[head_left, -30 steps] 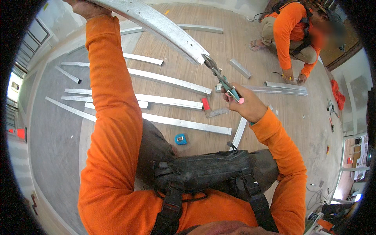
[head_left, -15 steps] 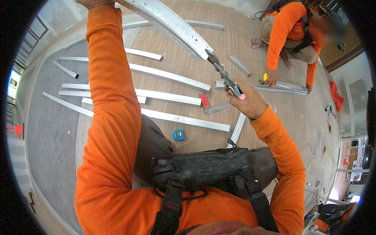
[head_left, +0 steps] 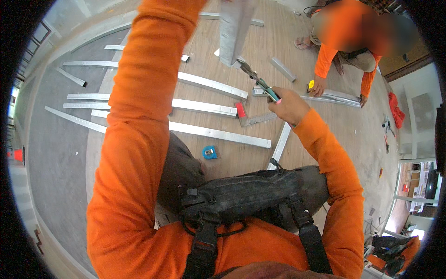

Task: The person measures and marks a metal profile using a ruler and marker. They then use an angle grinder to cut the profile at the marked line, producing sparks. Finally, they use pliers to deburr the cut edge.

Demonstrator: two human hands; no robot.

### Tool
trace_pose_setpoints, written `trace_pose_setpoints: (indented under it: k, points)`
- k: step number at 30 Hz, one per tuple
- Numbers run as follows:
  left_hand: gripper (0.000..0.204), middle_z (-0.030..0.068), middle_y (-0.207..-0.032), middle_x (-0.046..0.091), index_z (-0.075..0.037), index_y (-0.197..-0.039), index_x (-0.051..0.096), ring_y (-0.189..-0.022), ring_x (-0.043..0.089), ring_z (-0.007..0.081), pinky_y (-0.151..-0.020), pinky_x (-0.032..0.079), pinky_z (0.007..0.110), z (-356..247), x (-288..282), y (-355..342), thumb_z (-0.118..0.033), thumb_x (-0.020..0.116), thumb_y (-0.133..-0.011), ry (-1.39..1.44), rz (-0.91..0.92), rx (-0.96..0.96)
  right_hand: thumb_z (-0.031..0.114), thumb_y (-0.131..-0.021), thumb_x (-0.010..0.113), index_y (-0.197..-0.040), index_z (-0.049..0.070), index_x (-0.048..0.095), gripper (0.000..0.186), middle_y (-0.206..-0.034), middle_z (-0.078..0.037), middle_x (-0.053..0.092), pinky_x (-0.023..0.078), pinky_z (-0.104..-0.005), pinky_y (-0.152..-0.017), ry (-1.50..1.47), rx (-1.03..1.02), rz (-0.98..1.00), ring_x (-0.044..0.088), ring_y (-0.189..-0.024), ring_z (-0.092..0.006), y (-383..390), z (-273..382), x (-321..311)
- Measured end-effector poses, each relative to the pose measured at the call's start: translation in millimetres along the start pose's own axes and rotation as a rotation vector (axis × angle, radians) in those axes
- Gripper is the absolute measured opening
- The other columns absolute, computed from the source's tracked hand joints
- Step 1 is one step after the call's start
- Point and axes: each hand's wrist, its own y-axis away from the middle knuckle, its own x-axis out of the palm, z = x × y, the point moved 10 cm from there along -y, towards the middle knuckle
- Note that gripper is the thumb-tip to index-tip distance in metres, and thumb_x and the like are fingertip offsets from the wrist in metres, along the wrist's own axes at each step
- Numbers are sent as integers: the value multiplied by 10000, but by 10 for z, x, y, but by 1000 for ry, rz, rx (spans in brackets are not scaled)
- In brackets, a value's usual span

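Note:
My right hand (head_left: 289, 106) is closed round the teal handles of a pair of metal snips (head_left: 262, 83). The snips' jaws touch or overlap the lower end of a silvery metal channel (head_left: 233, 35), which hangs steeply down from the top of the view. Raised high, my left arm in its orange sleeve (head_left: 160, 46) runs out past the top edge, so the left hand is hidden. Beneath lies an L-shaped square with a red block (head_left: 240, 109). A blue tape measure (head_left: 209, 152) sits on the floor before my knees.
Several metal channels (head_left: 213, 134) lie across the wood-look floor. At the far right a co-worker (head_left: 346, 32) crouches, one hand at a yellow tape measure (head_left: 311, 85) over another channel (head_left: 334, 98). Red cloth (head_left: 396, 110) and tools (head_left: 388, 128) lie by the right wall.
My left arm has swung up and to the right, its hand leaving view. The channel has turned from a long slant to nearly upright. The snips stay at its end.

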Motion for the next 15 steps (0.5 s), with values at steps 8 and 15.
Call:
trace_pose_setpoints:
  k: [8, 15]
  points:
    - [647, 71, -852, 642, 23, -1126, 633, -750, 664, 143, -612, 543, 236, 524, 647, -125, -592, 659, -926, -136, 168, -223, 296, -816, 620, -1029, 37, 672, 339, -980, -250, 704, 518, -500, -868, 122, 138, 140, 681, -963, -423, -103, -89, 125]
    - [450, 126, -939, 706, 45, -1131, 624, -732, 674, 160, -616, 566, 275, 151, 576, -211, -326, 756, -912, -433, -353, -215, 275, -810, 643, -1023, 17, 649, 334, -875, -207, 689, 517, -459, -792, 113, 139, 170, 663, -825, -382, -70, -116, 289]
